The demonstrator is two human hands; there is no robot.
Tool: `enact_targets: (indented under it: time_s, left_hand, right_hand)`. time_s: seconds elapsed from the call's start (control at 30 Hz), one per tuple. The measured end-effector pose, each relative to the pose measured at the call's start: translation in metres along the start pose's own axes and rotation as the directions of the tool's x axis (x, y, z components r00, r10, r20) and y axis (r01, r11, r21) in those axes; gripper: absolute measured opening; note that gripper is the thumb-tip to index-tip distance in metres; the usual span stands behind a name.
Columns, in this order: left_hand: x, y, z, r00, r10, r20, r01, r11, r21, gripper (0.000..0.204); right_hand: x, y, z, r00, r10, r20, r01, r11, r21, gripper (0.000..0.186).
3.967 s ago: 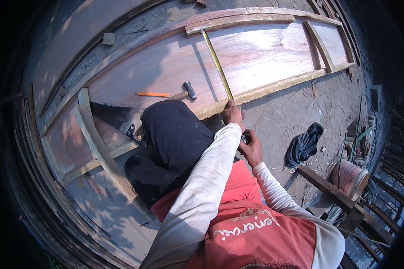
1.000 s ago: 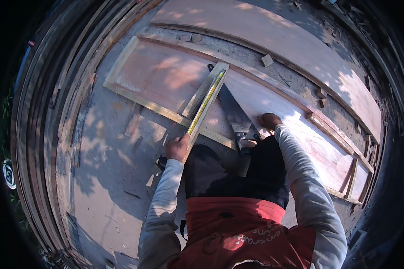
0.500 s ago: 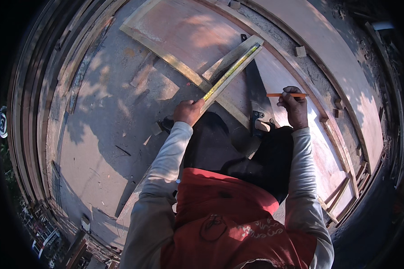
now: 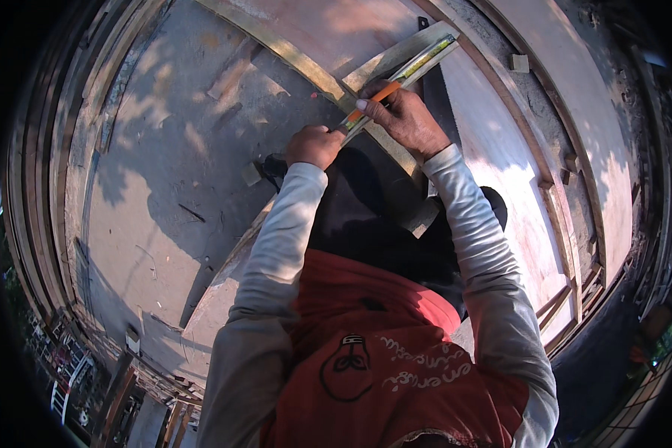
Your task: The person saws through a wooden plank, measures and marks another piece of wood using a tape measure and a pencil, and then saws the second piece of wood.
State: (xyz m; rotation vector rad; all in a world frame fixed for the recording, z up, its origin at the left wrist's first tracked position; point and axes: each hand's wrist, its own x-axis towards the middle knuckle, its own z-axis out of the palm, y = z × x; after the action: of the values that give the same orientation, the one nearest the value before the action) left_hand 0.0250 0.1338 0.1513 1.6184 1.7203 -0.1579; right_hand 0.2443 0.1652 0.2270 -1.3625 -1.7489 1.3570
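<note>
My left hand (image 4: 315,146) is closed around the near end of a narrow wooden strip (image 4: 439,55) and the yellow measuring tape (image 4: 425,57) stretched along it. The strip slants away to the upper right, across a wooden crosspiece (image 4: 306,69). My right hand (image 4: 412,124) pinches an orange pencil (image 4: 386,91) over the middle of the tape, the pencil lying nearly in line with it. Its tip is close to my left hand; whether it touches the wood I cannot tell. Beneath the right hand lies a dark saw blade (image 4: 442,112), its handle hidden by my forearm.
A pale plywood panel (image 4: 493,127) edged with wooden battens (image 4: 515,112) lies to the right. Small wood blocks (image 4: 520,63) sit beside it. Long planks (image 4: 48,164) line the left side. A dark stick (image 4: 192,213) lies on the dusty floor (image 4: 138,261).
My right hand has moved left with the pencil, from above the panel onto the tape and strip. The left hand keeps its hold. The view has shifted slightly.
</note>
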Motion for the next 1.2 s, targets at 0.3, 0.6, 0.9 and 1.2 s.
enact_targets:
  time_s: [0.3,0.6,0.9,1.2]
  left_hand:
    - [-0.007,0.028,-0.005,0.971,-0.231,-0.058,0.215,0.955,-0.205,0.049]
    - [0.003,0.041,-0.008,0.959,-0.265,0.098,0.281,0.93,-0.237,0.053]
    - [0.007,0.033,-0.002,0.97,-0.224,0.099,0.241,0.94,-0.24,0.052]
    - [0.017,0.018,0.013,0.989,-0.146,-0.024,0.133,0.948,-0.288,0.048]
  right_hand:
    - [-0.004,-0.019,-0.028,0.977,0.188,0.104,-0.215,0.839,0.5,0.069]
    - [0.004,0.026,-0.011,0.991,0.125,-0.041,-0.085,0.849,0.521,0.024]
    - [0.038,0.04,-0.006,0.983,-0.06,0.174,0.092,0.979,-0.182,0.037]
    - [0.051,0.066,0.011,0.989,-0.082,0.119,0.109,0.964,-0.242,0.038]
